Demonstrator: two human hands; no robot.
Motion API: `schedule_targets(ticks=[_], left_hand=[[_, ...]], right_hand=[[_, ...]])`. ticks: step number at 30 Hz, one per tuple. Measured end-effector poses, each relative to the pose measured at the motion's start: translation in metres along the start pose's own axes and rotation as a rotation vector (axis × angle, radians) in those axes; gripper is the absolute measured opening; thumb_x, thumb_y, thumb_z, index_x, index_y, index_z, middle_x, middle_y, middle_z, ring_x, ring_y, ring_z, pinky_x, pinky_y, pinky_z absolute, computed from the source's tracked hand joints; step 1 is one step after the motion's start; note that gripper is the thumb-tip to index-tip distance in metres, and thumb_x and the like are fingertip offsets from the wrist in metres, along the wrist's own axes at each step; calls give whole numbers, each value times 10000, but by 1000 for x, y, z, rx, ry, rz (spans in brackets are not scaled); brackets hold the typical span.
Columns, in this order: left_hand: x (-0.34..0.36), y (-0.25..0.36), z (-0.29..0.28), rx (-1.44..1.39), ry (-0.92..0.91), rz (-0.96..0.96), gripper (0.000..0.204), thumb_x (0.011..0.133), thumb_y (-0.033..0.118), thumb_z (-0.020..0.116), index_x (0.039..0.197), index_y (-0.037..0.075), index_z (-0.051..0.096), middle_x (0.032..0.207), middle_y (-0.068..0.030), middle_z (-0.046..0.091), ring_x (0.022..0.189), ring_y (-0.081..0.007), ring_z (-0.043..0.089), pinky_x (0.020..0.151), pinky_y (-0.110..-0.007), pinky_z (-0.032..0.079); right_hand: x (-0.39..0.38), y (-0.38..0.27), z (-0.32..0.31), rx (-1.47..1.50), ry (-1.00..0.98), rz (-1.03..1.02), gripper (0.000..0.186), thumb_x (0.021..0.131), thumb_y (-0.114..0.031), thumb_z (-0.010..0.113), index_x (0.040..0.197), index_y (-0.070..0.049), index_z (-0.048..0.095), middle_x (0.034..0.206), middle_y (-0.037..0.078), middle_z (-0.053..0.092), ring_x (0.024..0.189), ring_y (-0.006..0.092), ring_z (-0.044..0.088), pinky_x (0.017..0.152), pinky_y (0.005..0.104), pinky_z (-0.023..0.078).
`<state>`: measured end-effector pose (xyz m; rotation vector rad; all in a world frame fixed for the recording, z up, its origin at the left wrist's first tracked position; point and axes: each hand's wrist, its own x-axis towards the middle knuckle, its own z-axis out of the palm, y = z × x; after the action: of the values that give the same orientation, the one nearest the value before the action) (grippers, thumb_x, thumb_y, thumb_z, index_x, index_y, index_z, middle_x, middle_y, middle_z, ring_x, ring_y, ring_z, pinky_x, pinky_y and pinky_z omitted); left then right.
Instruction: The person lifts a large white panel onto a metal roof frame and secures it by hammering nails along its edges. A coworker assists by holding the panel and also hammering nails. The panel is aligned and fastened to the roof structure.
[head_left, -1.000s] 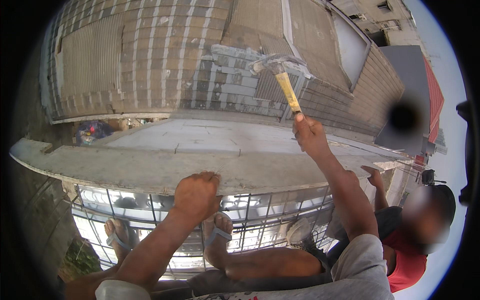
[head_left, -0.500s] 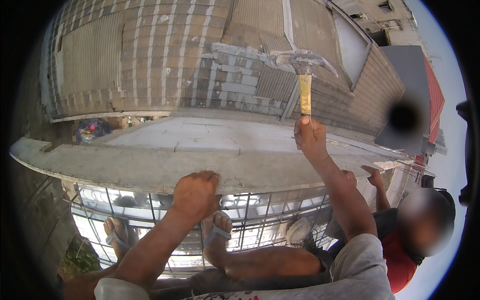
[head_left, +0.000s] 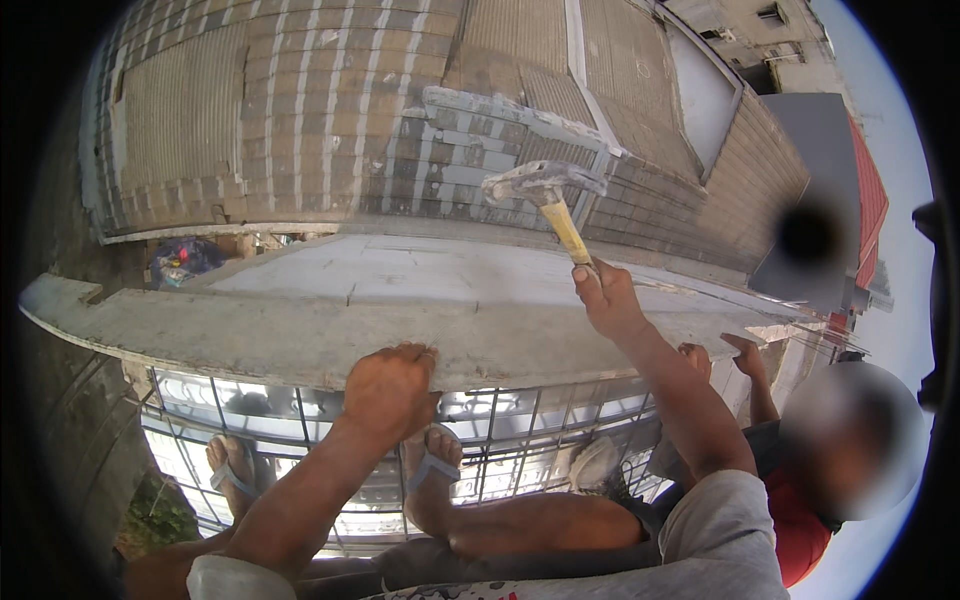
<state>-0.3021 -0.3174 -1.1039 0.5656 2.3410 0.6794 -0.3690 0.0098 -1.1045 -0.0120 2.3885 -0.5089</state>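
Note:
My right hand (head_left: 609,298) is wrapped round the lower handle of a claw hammer (head_left: 562,218), raised above the concrete ledge (head_left: 250,330). The hammer has a yellow handle and a worn, whitish-grey metal head, which tilts up to the left. On the near edge of the ledge rests my left hand (head_left: 390,385), its fingers curled closed against the concrete. What those fingers hold, if anything, is hidden. The hammer head is well apart from my left hand.
My sandalled feet (head_left: 432,465) stand on a metal bar grid (head_left: 510,415) below the ledge. At the right a co-worker in a red shirt (head_left: 800,520) has hands at the ledge. Beyond lie a pale slab (head_left: 420,268) and tiled roofs (head_left: 330,130). A dark bag (head_left: 188,260) lies far left.
The hammer has come down and to the left, its handle now tilted. My left hand stays on the ledge. The co-worker's head has shifted slightly.

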Motion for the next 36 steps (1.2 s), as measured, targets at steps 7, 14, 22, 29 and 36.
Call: schedule_targets(ticks=[7,14,22,29,36], left_hand=[[0,0,0,-3,48,14,513,693,232,821,1150,38,693,1180,-135,696,1048,-262,687,897,-350,552],[0,0,0,-5,10,-7,491,693,227,821,1130,42,698,1162,-133,701,1033,-263,689,890,-352,552],[1,2,-1,-1,18,-15,467,694,219,819,1106,29,707,1150,-129,705,1037,-252,690,884,-343,554],[-1,1,-1,-24,51,-5,480,693,223,822,1119,35,706,1134,-125,709,1013,-256,692,860,-350,560],[0,2,-2,-18,-12,-23,492,710,242,817,1144,43,698,1155,-129,701,1024,-252,689,875,-354,553]], right_hand=[[8,-8,3,-332,-144,67,721,1010,-625,347,936,-6,708,757,188,693,757,354,698,690,494,553],[1,-6,13,291,102,-82,717,1028,-596,331,863,2,690,658,164,651,631,348,661,596,464,527],[7,-2,-6,-125,-76,114,736,1023,-606,322,895,10,703,731,181,679,774,343,700,734,447,562],[-7,-7,23,-135,-123,72,776,1022,-622,295,946,25,716,748,209,677,801,354,699,775,454,560],[20,-18,-21,87,85,54,739,1018,-623,340,748,4,621,612,94,573,613,246,618,606,394,536]])
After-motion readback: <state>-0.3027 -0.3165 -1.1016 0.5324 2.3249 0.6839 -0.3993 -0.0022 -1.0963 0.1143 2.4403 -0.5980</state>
